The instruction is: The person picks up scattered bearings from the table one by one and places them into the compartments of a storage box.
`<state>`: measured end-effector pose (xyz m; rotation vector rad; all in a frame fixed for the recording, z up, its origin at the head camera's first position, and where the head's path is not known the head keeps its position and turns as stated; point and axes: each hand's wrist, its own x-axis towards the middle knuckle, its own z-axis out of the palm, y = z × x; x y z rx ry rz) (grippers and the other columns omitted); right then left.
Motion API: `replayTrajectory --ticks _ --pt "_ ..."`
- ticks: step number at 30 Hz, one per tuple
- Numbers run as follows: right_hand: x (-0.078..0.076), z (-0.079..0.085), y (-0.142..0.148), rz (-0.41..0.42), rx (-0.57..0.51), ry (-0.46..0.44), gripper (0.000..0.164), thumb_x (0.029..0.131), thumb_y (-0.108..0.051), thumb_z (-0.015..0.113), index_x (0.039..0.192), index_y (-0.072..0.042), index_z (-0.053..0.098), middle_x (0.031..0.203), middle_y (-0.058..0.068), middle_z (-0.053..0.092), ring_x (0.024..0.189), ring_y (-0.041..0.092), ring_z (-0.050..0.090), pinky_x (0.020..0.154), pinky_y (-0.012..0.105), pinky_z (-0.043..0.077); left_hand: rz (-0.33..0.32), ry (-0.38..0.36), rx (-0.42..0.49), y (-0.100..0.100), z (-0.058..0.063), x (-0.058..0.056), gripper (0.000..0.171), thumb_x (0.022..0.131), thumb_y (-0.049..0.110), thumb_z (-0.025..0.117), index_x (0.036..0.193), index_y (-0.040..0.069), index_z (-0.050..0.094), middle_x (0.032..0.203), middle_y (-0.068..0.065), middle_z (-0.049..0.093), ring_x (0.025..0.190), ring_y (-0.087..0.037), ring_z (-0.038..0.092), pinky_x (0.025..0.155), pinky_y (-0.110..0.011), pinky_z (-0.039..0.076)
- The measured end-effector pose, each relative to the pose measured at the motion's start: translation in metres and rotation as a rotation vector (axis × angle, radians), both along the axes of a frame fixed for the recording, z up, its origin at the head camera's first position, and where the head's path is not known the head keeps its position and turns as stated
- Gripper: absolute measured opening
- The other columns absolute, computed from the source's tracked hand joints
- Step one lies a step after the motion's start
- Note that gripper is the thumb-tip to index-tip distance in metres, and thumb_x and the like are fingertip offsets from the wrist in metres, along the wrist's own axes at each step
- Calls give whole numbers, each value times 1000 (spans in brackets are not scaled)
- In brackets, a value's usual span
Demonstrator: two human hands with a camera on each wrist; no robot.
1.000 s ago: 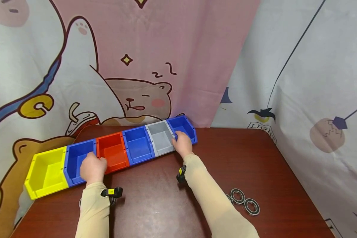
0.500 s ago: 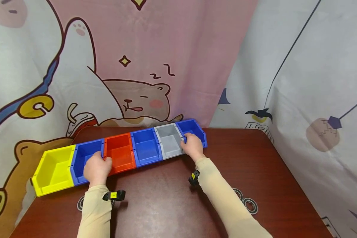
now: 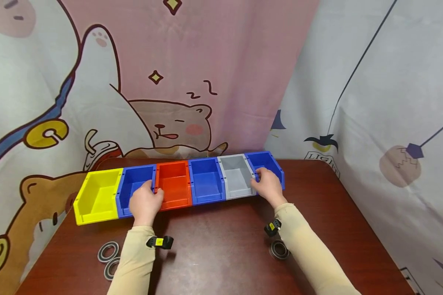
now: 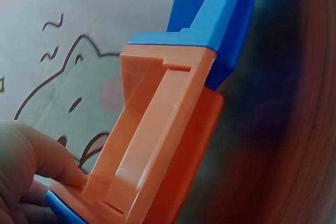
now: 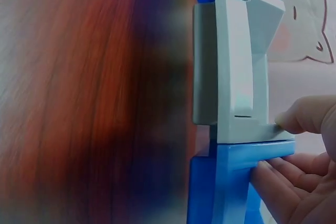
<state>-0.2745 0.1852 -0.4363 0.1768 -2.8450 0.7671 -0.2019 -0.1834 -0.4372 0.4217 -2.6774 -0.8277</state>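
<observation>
Holding up a long row of plastic bins with both hands, out toward the far side of the brown table, yellow end sitting a bit closer than the other. Going left to right: yellow bin, blue bin, red bin, another blue bin, gray bin, then one last blue bin. All joined side by side.

Pinching the divider between the first blue bin and the red bin with the left hand, thumb over on the red side. Doing much the same with the right hand at the divider between the gray bin and the end blue bin, thumb on gray, fingers on blue. Can't tell about any contact between row and table.

Also on the table: two metal rings touching just beside the left sleeve, partly covered by it, plus a dark ring next to the right sleeve. Hanging behind it all, a cartoon curtain.
</observation>
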Motion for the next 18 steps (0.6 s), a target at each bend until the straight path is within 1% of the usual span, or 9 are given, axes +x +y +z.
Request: replayTrajectory --ticks 4,10,18 --pt "9 0 22 -7 3 -17 43 84 -20 69 117 8 63 101 19 67 89 33 63 81 49 51 -42 -3 7 16 -4 -5 49 88 22 59 129 -5 60 121 -30 62 99 -50 61 79 -60 49" --pt "20 -2 49 -31 16 -47 45 86 -20 68 119 9 62 104 22 67 91 34 63 82 51 52 -81 22 14 38 -12 -11 48 87 22 63 127 -4 63 117 -27 65 94 -48 64 77 -58 51" --pt "33 -4 70 -49 3 -55 46 86 -20 68 118 11 60 107 26 66 91 36 63 81 53 52 -113 35 33 60 -18 -15 46 86 22 65 125 -3 65 114 -26 67 90 -46 65 73 -57 52"
